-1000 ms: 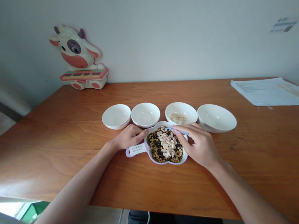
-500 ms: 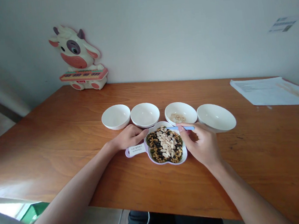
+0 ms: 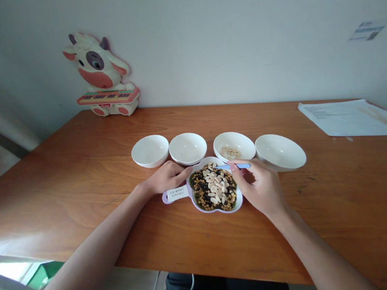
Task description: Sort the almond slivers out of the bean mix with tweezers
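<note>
A lilac-rimmed white dish [image 3: 240,203] with a labelled handle lies before me, filled with black and yellowish grains. Pale flat seeds [image 3: 215,186], resembling pumpkin seeds, are heaped on the grains. My left hand [image 3: 167,176] grips the dish's upper left rim, its thumb over the edge. In my right hand [image 3: 258,182], thumb and fingers pinch a slim blue tweezers-like tool [image 3: 243,165]. The tool's tip is over the upper part of the dish, near a seed; whether it touches one I cannot tell. Just behind, a white bowl [image 3: 244,140] contains a few pale seeds.
Beside that bowl stand more white bowls: one on the right [image 3: 280,149], one to its left [image 3: 187,146] and one at far left [image 3: 149,149]. A cow-shaped toy keyboard [image 3: 107,96] leans at the back. Papers [image 3: 343,117] lie at the right, under a thin stick.
The blue tool has shifted very slightly left and down with my right fingers. My left hand and the dish stay as they were.
</note>
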`<state>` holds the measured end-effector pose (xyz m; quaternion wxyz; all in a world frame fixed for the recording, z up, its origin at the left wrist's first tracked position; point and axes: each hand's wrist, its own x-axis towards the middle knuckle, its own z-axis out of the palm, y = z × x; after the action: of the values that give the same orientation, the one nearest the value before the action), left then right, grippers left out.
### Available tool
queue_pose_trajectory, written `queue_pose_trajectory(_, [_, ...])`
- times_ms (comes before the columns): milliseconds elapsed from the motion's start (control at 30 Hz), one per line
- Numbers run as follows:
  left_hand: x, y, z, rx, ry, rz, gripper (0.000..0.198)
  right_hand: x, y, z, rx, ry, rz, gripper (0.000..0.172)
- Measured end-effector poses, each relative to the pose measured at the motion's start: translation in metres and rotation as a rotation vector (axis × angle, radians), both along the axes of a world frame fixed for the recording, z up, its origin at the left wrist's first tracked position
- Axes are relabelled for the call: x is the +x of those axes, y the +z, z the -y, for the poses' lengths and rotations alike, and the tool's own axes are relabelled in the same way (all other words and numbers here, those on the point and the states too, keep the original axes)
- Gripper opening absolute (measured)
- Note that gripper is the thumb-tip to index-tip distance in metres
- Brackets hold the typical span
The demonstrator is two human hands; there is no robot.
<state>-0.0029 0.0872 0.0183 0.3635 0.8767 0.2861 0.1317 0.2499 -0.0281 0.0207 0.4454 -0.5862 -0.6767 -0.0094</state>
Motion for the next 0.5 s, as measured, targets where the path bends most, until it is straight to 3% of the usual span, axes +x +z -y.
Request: queue_pose_trajectory(500, [0.0001,-0.0011,-0.0007,-0.026,0.008,0.004,0.062,-0.0010,-0.0025,0.0002,-0.003,0.000,-0.068,0.019])
